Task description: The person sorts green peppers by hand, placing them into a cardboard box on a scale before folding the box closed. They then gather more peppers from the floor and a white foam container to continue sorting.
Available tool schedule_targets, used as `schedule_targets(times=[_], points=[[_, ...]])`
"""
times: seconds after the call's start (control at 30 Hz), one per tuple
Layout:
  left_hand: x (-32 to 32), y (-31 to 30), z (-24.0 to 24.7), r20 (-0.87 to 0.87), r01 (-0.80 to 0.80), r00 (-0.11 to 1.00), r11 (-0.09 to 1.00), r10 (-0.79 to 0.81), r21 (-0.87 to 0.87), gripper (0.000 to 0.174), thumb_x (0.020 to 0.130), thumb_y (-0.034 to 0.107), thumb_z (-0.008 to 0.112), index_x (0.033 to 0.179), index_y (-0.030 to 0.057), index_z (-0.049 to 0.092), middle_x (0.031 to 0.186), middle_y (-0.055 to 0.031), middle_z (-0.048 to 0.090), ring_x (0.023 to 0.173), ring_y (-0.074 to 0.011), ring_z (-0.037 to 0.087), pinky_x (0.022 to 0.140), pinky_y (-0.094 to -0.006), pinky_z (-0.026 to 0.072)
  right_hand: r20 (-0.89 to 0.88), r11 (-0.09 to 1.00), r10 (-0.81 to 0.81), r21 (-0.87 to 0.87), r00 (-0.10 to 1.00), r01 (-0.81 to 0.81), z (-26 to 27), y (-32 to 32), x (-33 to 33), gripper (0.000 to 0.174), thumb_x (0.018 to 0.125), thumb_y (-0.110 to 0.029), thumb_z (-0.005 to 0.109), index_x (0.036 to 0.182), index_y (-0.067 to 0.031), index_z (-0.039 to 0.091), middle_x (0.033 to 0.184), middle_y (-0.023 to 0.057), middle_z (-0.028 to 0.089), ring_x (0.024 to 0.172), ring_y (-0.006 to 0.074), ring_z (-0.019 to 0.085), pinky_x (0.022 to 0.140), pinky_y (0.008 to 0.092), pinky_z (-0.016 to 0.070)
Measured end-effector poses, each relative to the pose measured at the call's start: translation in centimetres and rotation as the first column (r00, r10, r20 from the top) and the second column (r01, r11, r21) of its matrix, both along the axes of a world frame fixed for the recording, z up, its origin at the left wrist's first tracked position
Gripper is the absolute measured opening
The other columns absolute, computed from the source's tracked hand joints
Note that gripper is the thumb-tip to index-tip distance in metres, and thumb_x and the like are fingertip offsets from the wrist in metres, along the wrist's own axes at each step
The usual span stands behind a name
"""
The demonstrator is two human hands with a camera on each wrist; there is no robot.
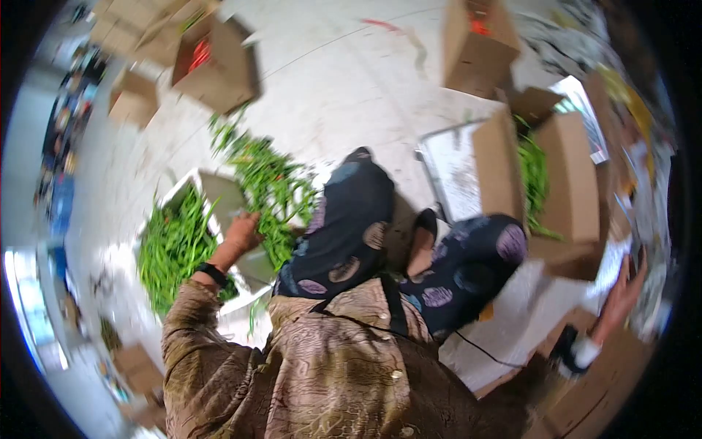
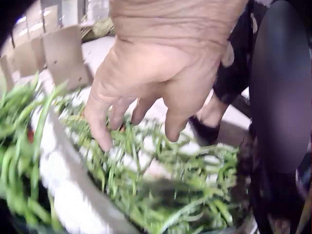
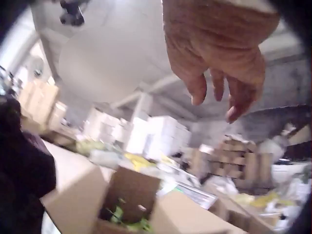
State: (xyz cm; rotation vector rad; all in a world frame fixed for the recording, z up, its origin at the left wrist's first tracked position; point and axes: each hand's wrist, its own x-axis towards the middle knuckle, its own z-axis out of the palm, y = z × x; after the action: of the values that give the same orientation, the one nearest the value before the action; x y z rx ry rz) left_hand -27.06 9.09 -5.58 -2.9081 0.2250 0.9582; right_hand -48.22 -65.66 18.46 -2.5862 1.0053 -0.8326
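My left hand hangs over a heap of long green chili peppers on the floor, its fingers loosely bent and apart, holding nothing. Beside it stands a white foam box filled with more green peppers. Out to the far right, my right hand is raised. The right wrist view has its fingers hanging loosely with nothing between them. Closest to that hand is an open cardboard carton with green peppers inside.
The carton stands on or by a metal-edged platform. Cartons with red contents stand at the back left, another carton at the back right. Plastic sheeting lies along the right side. A dark cable runs near the seated person's knee.
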Motion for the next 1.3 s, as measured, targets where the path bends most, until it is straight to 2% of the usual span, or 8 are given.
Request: schedule_targets(times=[0.13,0.33,0.67,0.8,0.9,1.07,1.2,1.3], points=[[-12.1,3.6,-5.4,0.009,0.256,0.965,0.946,-0.262,0.197,0.075,0.076,0.039,0.076,0.138,0.0137,0.042,0.126,-0.0192,0.053,0.115,-0.0393,0.051,0.093,-0.0511,0.0444,0.018,0.847,0.412,0.362,0.911,-0.390,2.0,16.7,12.0,0.043,0.096,-0.015,0.049,0.137,-0.0025,0.050,0.142,0.0141,0.048,0.126,0.0253,0.051,0.105,0.0389,0.0402],[-16.2,-1.1,-8.5,-0.328,-0.274,0.898,0.956,0.292,0.100,0.070,0.085,0.040,0.067,0.139,0.0070,0.035,0.125,-0.0217,0.054,0.110,-0.0416,0.057,0.086,-0.0509,0.0489,0.239,0.233,0.721,0.801,0.650,-0.552,-5.1,29.3,22.4,0.034,0.094,-0.010,0.052,0.126,0.0023,0.056,0.133,0.0224,0.055,0.102,0.0251,0.064,0.076,0.0283,0.0512],[-35.9,-2.6,-11.0,-0.633,-0.576,0.535,0.790,0.559,0.210,0.036,0.078,0.026,0.073,0.112,0.0144,0.068,0.103,-0.0155,0.069,0.096,-0.0336,0.067,0.079,-0.0442,0.0539,-0.102,0.295,0.683,0.944,0.724,-0.145,-16.5,32.7,21.5,0.038,0.097,-0.025,0.053,0.124,0.0027,0.057,0.121,0.0172,0.060,0.105,0.0226,0.059,0.090,0.0315,0.0468],[-36.0,-1.0,-18.3,-0.211,-0.976,0.188,0.158,0.959,-0.150,0.054,0.082,0.031,0.072,0.127,0.0058,0.054,0.112,-0.0229,0.065,0.102,-0.0348,0.064,0.083,-0.0448,0.0530,-0.215,0.241,0.776,0.970,0.593,0.036,-22.8,32.3,16.0,0.040,0.098,-0.026,0.053,0.126,0.0014,0.055,0.123,0.0168,0.059,0.106,0.0232,0.057,0.091,0.0328,0.0459],[-31.3,-2.6,-21.3,-0.503,-0.839,-0.391,-0.523,0.771,-0.150,0.078,0.086,0.031,0.069,0.141,0.0047,0.020,0.140,-0.0206,0.041,0.117,-0.0364,0.050,0.088,-0.0526,0.0484,-0.273,0.226,0.838,0.962,0.473,0.156,-28.9,33.4,12.5,0.041,0.098,-0.027,0.053,0.128,0.0004,0.054,0.124,0.0166,0.058,0.107,0.0237,0.056,0.092,0.0337,0.0452],[-26.9,-7.3,-22.2,-0.591,-0.499,-0.556,-0.803,0.585,-0.326,0.073,0.085,0.011,0.068,0.134,0.0092,0.014,0.112,-0.0175,0.052,0.089,-0.0288,0.062,0.070,-0.0396,0.0555,-0.311,0.235,0.907,0.933,0.283,0.274,-38.7,37.0,9.9,0.042,0.098,-0.028,0.053,0.130,-0.0013,0.052,0.126,0.0161,0.057,0.108,0.0245,0.055,0.093,0.0354,0.0441],[-24.7,-8.5,-24.4,-0.621,-0.596,-0.217,-0.606,0.754,-0.527,0.045,0.079,0.004,0.067,0.112,0.0015,0.036,0.087,-0.0135,0.057,0.072,-0.0206,0.059,0.059,-0.0331,0.0503,-0.309,0.246,0.931,0.924,0.192,0.292,-44.8,40.3,10.0,0.044,0.098,-0.030,0.053,0.132,-0.0026,0.050,0.128,0.0157,0.056,0.110,0.0252,0.054,0.094,0.0366,0.0432],[-20.6,-8.6,-23.1,-0.530,-0.661,-0.356,-0.608,0.770,-0.439,0.034,0.077,0.005,0.068,0.098,0.0008,0.041,0.087,-0.0128,0.056,0.070,-0.0198,0.056,0.058,-0.0332,0.0476,-0.298,0.247,0.942,0.927,0.153,0.282,-48.8,42.6,10.3,0.045,0.098,-0.031,0.054,0.134,-0.0036,0.048,0.129,0.0155,0.055,0.111,0.0257,0.053,0.095,0.0376,0.0425]])
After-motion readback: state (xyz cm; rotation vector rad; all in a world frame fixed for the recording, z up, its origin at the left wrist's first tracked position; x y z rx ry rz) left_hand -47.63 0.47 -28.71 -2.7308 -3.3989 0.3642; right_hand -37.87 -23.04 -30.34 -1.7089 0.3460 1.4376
